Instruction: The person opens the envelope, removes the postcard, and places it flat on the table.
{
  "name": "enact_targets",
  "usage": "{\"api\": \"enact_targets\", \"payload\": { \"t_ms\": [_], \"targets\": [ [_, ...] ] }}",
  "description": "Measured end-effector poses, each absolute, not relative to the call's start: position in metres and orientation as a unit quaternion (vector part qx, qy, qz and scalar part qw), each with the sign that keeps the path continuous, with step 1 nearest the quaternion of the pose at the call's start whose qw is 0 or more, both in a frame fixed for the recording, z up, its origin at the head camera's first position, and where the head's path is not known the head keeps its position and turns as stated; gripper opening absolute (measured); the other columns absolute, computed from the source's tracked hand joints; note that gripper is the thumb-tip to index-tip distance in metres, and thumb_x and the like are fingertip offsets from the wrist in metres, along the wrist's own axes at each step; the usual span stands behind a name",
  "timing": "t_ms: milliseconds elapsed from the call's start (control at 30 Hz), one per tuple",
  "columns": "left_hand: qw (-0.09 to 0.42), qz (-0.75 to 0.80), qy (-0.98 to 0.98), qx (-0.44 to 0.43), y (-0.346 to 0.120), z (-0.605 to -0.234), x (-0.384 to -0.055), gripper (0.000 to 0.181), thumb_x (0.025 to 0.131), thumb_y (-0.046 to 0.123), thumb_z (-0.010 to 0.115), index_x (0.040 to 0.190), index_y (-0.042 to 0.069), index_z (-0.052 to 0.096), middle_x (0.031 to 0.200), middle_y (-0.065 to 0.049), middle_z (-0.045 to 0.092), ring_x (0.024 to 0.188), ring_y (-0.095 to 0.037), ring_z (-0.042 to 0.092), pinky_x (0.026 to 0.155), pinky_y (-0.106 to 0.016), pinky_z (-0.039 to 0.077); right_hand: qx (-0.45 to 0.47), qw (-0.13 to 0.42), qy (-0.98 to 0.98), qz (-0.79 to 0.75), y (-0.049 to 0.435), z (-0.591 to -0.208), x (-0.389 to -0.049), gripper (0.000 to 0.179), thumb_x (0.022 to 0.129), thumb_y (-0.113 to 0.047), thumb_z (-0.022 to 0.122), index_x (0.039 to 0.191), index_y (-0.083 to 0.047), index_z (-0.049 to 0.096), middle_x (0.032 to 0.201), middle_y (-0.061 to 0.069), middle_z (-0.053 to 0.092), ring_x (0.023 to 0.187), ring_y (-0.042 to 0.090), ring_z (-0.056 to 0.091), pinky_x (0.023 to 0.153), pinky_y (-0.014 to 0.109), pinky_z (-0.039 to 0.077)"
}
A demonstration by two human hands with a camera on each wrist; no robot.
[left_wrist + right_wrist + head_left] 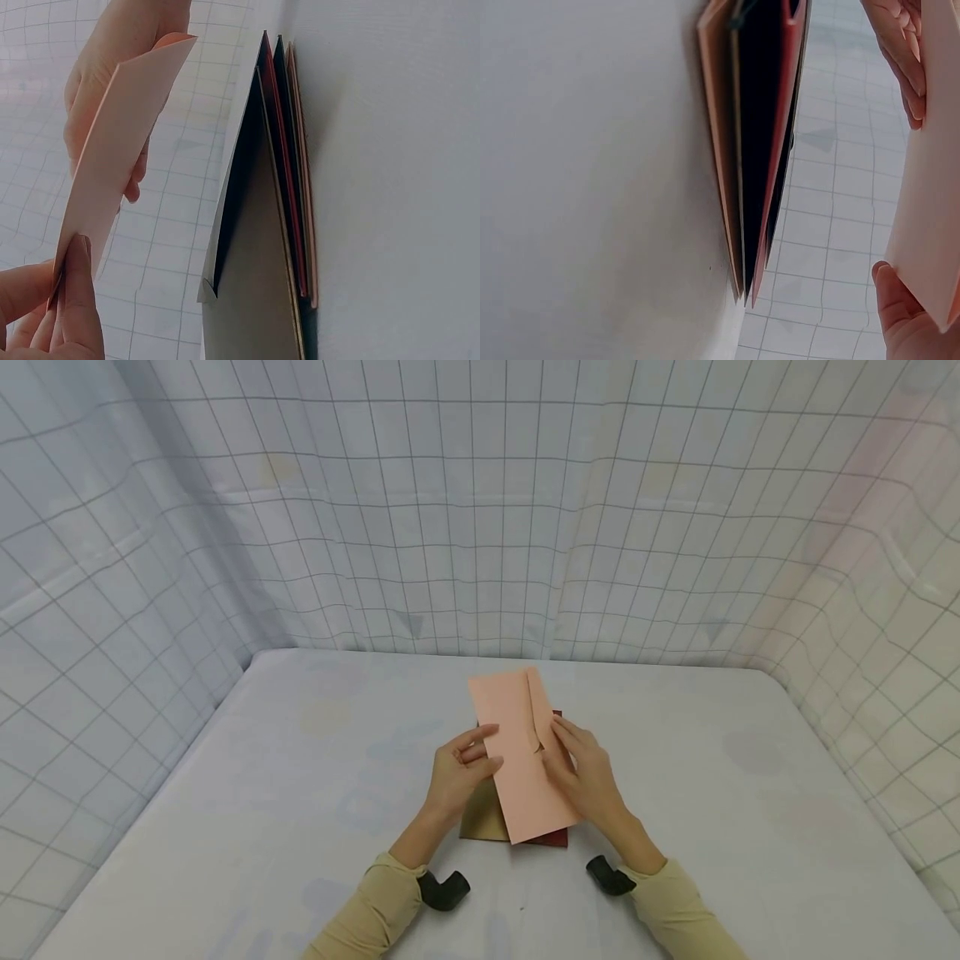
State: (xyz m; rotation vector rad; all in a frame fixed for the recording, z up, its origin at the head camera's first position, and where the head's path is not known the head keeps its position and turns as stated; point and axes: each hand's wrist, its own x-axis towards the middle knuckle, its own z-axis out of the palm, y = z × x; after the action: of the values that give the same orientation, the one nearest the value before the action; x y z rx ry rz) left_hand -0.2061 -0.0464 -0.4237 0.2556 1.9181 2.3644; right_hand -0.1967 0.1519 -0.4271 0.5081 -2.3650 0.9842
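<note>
- Left hand (457,768) pinches the pink envelope (517,777) at its left long edge, thumb against the near face, gap closed down to the paper's thickness
- Right hand (588,777) grips the opposite long edge, thumb on the flap (542,710) side and fingers about the rim; I cannot tell from my station how firmly either hand presses
- Envelope position: raised above the table (300,777), tilted, directly over a loose stack that includes a gold envelope (483,814) and a red envelope (555,838)
- For good handling of the flap, I judge it best to steady the body with the left pinch and work the right thumb along the flap edge; I cannot confirm whether the flap is sealed
- Apply light, even pressure; thin paper may crease if I bend it between the two grips
- Allow clearance below, since a dipped corner could push the stack out of line; both wrist views show its layers fanned slightly apart
- Surface: pale cloth with faint printed shapes, rounded far corners
- Room: white grid-patterned curtain (450,485) at the back and on both sides
</note>
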Motion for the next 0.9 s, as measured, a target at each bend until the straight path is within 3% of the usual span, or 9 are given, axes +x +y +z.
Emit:
{"api": "enact_targets", "payload": {
  "t_ms": [367,533,900],
  "targets": [
    [0.046,0.771,0.632,0.072,-0.0477,-0.4196,-0.2053,0.047,0.082,-0.008,0.061,0.127,0.005,0.057,0.113,-0.026,0.065,0.086,-0.007,0.069,0.074,-0.024,0.055,0.211,0.297,-0.854,0.371,0.1520,-0.4268,-0.1986,0.048,0.083,-0.005,0.065,0.128,0.007,0.053,0.129,0.024,0.056,0.117,0.036,0.055,0.091,0.049,0.048],
    [0.044,0.777,0.625,0.062,-0.0483,-0.4197,-0.2052,0.048,0.080,-0.009,0.062,0.125,0.004,0.057,0.101,-0.015,0.071,0.082,-0.006,0.069,0.072,-0.023,0.055,0.204,0.296,-0.847,0.392,0.1515,-0.4265,-0.1970,0.048,0.085,-0.004,0.062,0.130,0.008,0.050,0.130,0.025,0.055,0.119,0.038,0.054,0.093,0.050,0.047],
    [0.049,0.781,0.619,0.065,-0.0497,-0.4184,-0.2056,0.046,0.081,-0.009,0.061,0.126,0.003,0.056,0.091,0.002,0.074,0.077,-0.005,0.068,0.067,-0.022,0.054,0.235,0.348,-0.824,0.381,0.1553,-0.4273,-0.1994,0.053,0.086,0.002,0.058,0.137,0.001,0.045,0.128,0.021,0.057,0.106,0.031,0.059,0.087,0.044,0.049]
  ]
}}
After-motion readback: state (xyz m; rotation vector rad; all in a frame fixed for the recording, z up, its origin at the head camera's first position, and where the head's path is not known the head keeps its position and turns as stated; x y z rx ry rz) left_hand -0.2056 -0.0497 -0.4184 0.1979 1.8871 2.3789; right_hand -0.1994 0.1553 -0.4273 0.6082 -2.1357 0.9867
